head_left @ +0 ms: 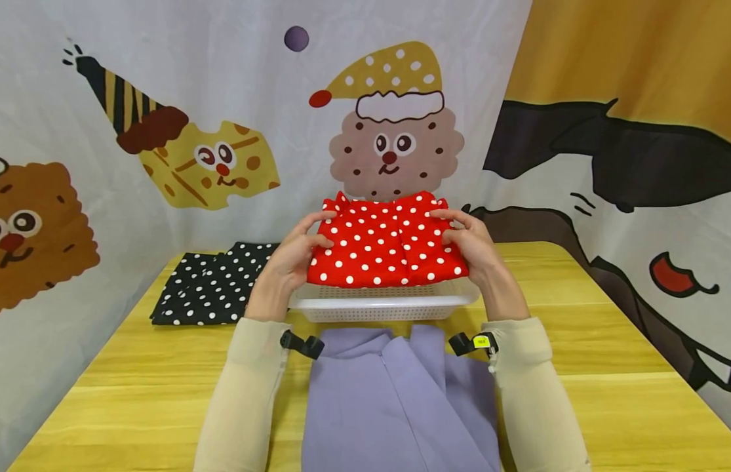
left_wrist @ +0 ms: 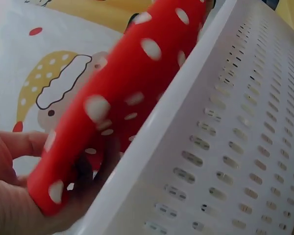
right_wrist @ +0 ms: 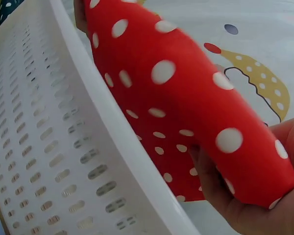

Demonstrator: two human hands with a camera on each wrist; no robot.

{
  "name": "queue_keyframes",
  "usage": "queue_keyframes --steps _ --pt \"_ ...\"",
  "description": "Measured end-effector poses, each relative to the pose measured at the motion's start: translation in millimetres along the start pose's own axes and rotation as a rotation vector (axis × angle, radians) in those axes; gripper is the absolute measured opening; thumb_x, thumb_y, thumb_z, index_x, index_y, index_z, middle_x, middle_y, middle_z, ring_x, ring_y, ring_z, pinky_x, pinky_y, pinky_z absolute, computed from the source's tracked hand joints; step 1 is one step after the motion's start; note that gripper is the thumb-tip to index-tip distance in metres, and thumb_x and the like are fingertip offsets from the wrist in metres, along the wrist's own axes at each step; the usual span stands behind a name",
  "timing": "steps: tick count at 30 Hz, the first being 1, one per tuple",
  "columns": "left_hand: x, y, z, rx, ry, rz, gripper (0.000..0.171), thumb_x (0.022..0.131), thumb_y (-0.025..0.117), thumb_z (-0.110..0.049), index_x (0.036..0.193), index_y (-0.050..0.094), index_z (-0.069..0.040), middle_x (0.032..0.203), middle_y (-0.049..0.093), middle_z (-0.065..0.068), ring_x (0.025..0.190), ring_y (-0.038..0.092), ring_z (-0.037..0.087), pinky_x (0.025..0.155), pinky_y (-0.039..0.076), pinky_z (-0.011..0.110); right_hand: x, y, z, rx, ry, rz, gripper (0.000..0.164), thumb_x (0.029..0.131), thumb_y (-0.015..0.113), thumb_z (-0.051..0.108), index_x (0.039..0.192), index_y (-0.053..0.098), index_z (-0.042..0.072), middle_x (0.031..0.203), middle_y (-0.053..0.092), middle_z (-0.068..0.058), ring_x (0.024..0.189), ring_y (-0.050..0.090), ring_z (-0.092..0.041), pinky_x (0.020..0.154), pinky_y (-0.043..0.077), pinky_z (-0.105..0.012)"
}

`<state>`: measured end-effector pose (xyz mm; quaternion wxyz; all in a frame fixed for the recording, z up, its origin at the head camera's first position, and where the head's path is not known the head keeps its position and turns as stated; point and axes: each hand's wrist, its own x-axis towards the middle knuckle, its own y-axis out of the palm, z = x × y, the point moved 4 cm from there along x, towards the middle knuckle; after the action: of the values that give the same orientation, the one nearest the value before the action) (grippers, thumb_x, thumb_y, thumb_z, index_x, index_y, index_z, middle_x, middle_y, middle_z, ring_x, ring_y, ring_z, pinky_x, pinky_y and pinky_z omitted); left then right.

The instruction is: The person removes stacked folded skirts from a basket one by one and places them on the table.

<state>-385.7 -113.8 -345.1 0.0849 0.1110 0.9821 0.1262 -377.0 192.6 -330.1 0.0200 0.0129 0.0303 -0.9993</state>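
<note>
A folded red cloth with white dots (head_left: 389,242), perhaps a garment, is held up over a white perforated plastic basket (head_left: 377,303). My left hand (head_left: 291,255) grips its left end, and my right hand (head_left: 476,248) grips its right end. In the left wrist view, the left thumb and fingers wrap the end of the red dotted cloth (left_wrist: 100,105) beside the basket's wall (left_wrist: 220,147). The right wrist view has the right hand (right_wrist: 235,205) curled around the other end, some fingers hidden beneath the cloth.
Folded black cloth with white dots (head_left: 208,285) lies left of the basket. A lavender garment (head_left: 371,400) is spread in front of it, between the forearms. All rest on a yellow wood-grain table (head_left: 613,367). Behind hangs a curtain with cartoon prints (head_left: 223,78).
</note>
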Motion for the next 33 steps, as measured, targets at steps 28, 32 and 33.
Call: queue_keyframes --steps 28,32,33 --pt "8.1 -3.9 3.7 0.005 0.097 -0.033 0.045 0.095 0.07 -0.012 0.137 0.068 -0.027 0.156 0.042 -0.001 0.14 0.043 0.025 0.111 0.05 0.045 -7 6 8 -0.031 -0.105 -0.137 0.041 0.098 0.07 0.021 0.139 0.066 0.022 0.145 0.046 -0.007 0.124 0.053 -0.024 0.08 0.062 -0.024" --pt "7.0 -4.9 2.2 -0.02 0.09 -0.074 0.047 0.095 0.069 -0.008 0.137 0.068 -0.028 0.158 0.04 -0.002 0.141 0.041 0.025 0.114 0.047 0.046 -5 5 6 -0.015 -0.086 -0.158 0.039 0.099 0.068 0.02 0.137 0.067 0.023 0.143 0.047 -0.004 0.125 0.051 -0.023 0.081 0.062 -0.024" --pt "6.8 -5.0 1.7 -0.029 0.087 -0.082 0.047 0.095 0.068 -0.008 0.137 0.068 -0.028 0.158 0.04 -0.002 0.142 0.04 0.024 0.115 0.046 0.047 -4 5 5 -0.007 -0.078 -0.163 0.038 0.099 0.068 0.02 0.137 0.067 0.023 0.143 0.047 -0.003 0.126 0.051 -0.023 0.081 0.062 -0.024"
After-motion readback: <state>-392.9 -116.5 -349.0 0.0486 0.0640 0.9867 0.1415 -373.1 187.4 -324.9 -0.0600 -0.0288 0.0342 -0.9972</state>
